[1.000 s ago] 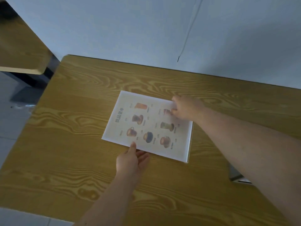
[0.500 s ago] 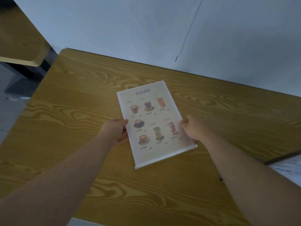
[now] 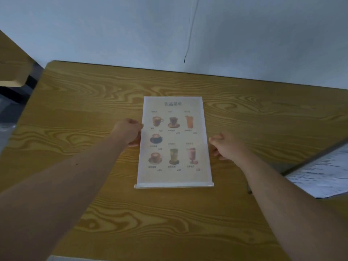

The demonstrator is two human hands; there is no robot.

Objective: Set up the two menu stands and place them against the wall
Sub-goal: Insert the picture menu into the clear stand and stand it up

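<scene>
Our left hand (image 3: pixel 128 132) gripping the menu stand (image 3: pixel 174 142) by its left edge, our right hand (image 3: pixel 225 146) loosely curled at its right edge, glossy rectangular sheet between them, centred on the wood-grain surface (image 3: pixel 75 113), white wall (image 3: pixel 113 29) beyond

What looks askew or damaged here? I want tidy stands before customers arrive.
Nothing stands out. The menu stand sits square to the table, its sheet flat and unmarked, but away from the wall.
</scene>
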